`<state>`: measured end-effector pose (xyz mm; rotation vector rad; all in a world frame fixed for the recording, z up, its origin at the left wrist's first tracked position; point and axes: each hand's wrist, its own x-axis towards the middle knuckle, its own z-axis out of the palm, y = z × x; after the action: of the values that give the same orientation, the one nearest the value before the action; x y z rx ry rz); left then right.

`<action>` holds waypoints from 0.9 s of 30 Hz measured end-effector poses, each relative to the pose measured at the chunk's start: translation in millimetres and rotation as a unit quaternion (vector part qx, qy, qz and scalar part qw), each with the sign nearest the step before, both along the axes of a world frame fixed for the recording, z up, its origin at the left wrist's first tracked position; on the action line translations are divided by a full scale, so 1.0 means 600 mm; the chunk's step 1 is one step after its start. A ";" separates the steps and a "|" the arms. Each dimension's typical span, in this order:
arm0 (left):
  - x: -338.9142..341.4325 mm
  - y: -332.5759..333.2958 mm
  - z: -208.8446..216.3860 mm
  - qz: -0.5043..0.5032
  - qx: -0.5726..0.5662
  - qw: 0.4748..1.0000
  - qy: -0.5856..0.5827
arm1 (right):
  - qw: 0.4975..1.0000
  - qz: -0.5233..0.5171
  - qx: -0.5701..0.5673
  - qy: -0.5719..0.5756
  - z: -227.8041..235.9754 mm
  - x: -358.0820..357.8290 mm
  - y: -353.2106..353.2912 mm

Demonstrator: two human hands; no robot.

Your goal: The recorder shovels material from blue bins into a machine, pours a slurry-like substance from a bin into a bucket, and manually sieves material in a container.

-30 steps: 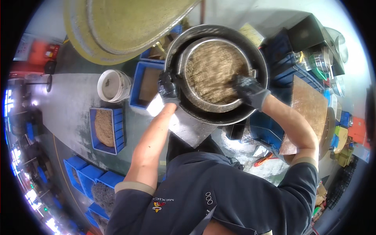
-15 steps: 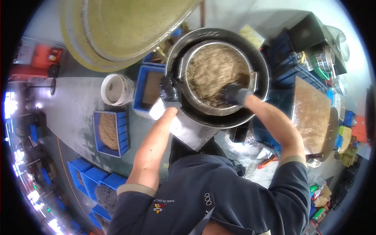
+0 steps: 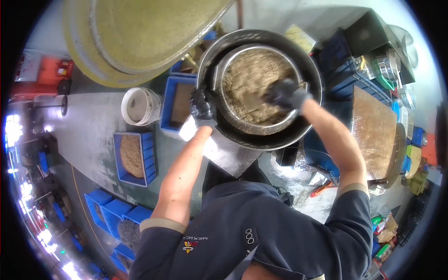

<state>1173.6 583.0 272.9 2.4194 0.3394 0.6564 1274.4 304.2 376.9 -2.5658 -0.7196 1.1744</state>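
A round metal pan, full of tan grainy material, sits inside a larger dark round tub. My left hand, in a black glove, is closed over the left edge of the tub, close to the pan's side. My right hand, gloved too, is over the right part of the material, near the pan's right handle. Motion smears its fingers, so whether they hold anything is unclear. The grains beside that hand are blurred as well.
Left of the tub stand a white bucket and a blue crate of tan material. A large yellowish round vessel fills the upper left. On the right are a brown-topped board and stacked blue crates.
My right hand has moved up and slightly right across the material. The left hand keeps its place on the tub's edge. The whole view has shifted slightly.
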 end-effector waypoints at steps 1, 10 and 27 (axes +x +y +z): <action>-0.013 0.000 0.001 0.003 0.000 1.000 0.006 | 0.993 -0.091 0.035 0.069 0.013 0.009 -0.019; -0.015 0.007 0.017 0.038 0.045 0.998 0.016 | 0.990 -0.084 -0.109 0.010 0.068 -0.041 0.088; -0.011 -0.006 0.051 -0.002 -0.006 1.000 0.022 | 0.979 0.081 -0.082 -0.170 -0.011 0.152 -0.026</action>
<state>1166.8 579.7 303.5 2.4256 0.3568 0.5979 1365.6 288.6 370.6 -2.9356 -0.9563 0.8739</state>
